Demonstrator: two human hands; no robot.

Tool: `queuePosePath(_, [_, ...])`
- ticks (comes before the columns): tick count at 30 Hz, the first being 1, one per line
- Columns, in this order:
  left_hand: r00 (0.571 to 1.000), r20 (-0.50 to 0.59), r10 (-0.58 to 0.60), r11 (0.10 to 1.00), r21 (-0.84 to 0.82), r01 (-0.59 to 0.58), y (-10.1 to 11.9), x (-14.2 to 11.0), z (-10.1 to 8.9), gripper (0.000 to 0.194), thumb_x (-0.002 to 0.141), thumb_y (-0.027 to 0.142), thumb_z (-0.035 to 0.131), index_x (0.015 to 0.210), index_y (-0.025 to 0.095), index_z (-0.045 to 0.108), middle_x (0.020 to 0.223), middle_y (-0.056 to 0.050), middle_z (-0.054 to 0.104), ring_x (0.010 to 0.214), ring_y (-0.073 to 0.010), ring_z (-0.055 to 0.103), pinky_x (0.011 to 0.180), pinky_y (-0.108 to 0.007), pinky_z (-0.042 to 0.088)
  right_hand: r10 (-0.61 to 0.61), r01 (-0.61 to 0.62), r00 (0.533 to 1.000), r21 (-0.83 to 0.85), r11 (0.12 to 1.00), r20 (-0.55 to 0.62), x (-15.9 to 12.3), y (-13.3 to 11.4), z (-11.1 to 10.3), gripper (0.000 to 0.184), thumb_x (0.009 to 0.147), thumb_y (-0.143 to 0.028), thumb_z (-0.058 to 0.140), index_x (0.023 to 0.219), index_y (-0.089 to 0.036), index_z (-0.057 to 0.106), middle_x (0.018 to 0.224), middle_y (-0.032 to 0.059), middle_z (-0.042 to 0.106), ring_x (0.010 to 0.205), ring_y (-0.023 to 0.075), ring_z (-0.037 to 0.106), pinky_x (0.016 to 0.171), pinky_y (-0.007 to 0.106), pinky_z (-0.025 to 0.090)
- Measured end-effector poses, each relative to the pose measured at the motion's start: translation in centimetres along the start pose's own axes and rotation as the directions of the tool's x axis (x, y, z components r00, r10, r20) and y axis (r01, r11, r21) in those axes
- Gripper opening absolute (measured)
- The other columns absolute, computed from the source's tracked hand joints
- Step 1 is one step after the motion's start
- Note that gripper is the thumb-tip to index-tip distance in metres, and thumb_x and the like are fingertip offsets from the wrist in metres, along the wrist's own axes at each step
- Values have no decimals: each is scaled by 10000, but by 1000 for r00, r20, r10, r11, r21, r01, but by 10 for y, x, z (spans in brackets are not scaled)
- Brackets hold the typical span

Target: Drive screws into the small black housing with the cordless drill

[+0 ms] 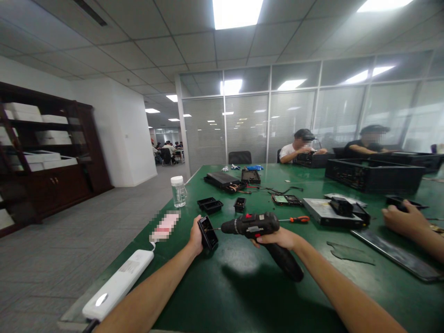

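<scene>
My left hand grips a small black plastic box by its left side, its open face tilted toward the right. In my right hand is a black cordless drill, held level and pointing left. The drill's thin bit reaches into the box's open side; what its tip touches is too small to tell. Just beyond the box lie more small black boxes and a single black box with bits of metal inside.
A white power strip and clear bottle line the left edge. Behind the drill lies an orange-handled screwdriver. To the right are a silver drive unit, a dark panel and a co-worker's hand. Two people sit beyond a black case.
</scene>
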State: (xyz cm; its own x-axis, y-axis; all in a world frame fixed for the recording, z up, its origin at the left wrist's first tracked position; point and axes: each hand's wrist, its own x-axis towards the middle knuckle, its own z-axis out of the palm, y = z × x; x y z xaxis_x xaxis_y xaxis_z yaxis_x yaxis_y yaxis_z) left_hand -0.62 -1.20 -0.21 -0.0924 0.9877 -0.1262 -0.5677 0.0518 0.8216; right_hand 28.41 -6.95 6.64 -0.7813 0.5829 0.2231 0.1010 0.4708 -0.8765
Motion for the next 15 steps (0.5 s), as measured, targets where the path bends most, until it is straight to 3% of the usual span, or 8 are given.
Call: queuePosePath(15, [999, -22, 25, 1000, 9, -25, -1, 2, 0, 420, 650, 586, 599, 688, 168, 575, 581, 0, 577, 501, -155, 541, 542, -285, 428, 15, -15, 1000, 9, 1000, -2, -1, 4, -1, 340, 802, -427, 606, 866, -94, 629, 804, 57, 597, 797, 169, 543, 817, 320, 414])
